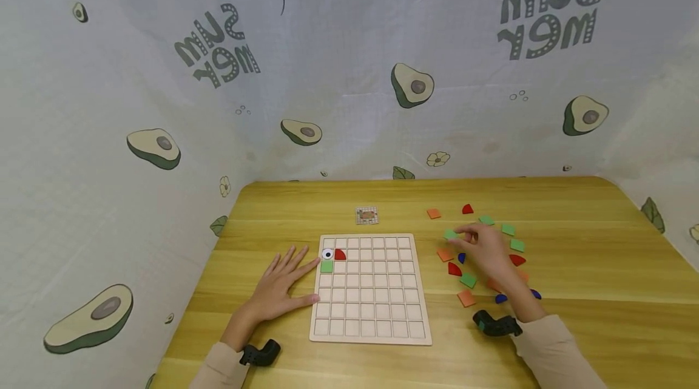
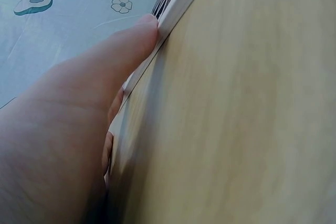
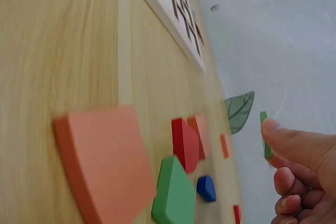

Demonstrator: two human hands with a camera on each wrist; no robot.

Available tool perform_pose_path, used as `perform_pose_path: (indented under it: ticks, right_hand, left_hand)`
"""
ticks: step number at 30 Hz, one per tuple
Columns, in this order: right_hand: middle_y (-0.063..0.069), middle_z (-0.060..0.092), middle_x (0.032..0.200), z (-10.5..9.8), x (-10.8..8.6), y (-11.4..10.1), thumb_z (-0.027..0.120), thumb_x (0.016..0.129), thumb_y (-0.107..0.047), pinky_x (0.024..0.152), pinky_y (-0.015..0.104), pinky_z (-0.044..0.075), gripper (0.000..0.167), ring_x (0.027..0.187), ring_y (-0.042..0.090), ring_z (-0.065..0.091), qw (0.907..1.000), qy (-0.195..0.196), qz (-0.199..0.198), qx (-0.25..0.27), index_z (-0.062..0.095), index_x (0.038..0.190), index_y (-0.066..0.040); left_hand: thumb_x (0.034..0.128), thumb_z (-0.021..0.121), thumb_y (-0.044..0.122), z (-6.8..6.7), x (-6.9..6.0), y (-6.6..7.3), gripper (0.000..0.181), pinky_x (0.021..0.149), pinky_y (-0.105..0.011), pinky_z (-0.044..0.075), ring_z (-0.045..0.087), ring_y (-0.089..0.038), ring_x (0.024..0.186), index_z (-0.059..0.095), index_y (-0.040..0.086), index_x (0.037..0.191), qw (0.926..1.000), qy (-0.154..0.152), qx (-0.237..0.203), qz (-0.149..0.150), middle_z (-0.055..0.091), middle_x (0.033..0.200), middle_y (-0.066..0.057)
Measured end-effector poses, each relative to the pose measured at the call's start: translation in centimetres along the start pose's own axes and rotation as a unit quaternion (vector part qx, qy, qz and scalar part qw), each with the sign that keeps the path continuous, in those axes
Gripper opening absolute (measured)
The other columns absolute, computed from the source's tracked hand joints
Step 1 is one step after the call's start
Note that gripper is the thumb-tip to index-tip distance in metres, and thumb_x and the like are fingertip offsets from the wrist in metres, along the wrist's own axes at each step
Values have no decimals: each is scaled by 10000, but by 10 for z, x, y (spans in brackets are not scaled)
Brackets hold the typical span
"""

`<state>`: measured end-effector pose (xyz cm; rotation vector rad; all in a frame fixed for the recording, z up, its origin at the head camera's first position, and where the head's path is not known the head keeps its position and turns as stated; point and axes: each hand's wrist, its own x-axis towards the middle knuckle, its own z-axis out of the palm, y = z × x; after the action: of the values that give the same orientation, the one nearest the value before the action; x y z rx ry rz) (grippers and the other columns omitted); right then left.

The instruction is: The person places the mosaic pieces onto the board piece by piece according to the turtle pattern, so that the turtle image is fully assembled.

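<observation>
A pale wooden grid board (image 1: 368,292) lies on the table. In its upper left cells sit a white eye piece (image 1: 327,254), a red quarter-round piece (image 1: 340,254) and a green square tile (image 1: 326,266). My left hand (image 1: 281,289) lies flat with fingers spread, its thumb and index fingertip at the board's left edge. To the right of the board, my right hand (image 1: 483,249) pinches another green square tile (image 3: 265,135) between thumb and index finger. In the right wrist view that tile is raised off the table, the other fingers curled.
Around and under my right hand lie several loose pieces: orange squares (image 1: 466,298), green squares (image 1: 468,280), red quarter-rounds (image 1: 454,269) and blue pieces (image 1: 462,258). A small picture card (image 1: 367,215) lies behind the board. A printed cloth (image 1: 349,73) hangs behind the table.
</observation>
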<state>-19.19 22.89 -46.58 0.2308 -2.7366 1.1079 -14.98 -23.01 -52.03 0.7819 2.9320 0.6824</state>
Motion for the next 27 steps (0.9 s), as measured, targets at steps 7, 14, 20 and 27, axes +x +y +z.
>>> perform_pose_path:
  ticks: [7,14,20,27]
  right_hand:
    - [48,490,746,9,3,-19,781,874,-137,502,266,274,288,588,185,360,9997,-176,-57,153,717,1063,72]
    - [21,476,711,28,7,-39,796,838,-64,534,266,274,208,610,174,350,9987,-262,-352,267,726,988,61]
    - [17,492,736,48,5,-59,786,855,-75,569,273,300,205,659,173,378,9971,-525,-376,397,721,1002,51]
    - [14,469,734,72,6,-81,795,846,-89,559,259,286,207,634,156,356,9939,-865,-313,601,720,998,30]
  left_hand:
    - [889,573,686,1,1,-1,795,1189,-557,1,41,-298,1519,304,377,1569,10000,18,28,4,135,1662,-12]
    - [887,577,684,1,1,-1,794,1189,-559,5,45,-299,1519,306,379,1569,10000,25,17,13,139,1661,-15]
    - [887,577,684,-1,1,1,797,1189,-555,5,41,-295,1520,301,380,1570,10000,-15,29,23,132,1663,-14]
    - [892,583,671,-1,0,1,793,1187,-564,1,39,-299,1519,312,362,1570,10000,-16,-26,20,133,1662,-16]
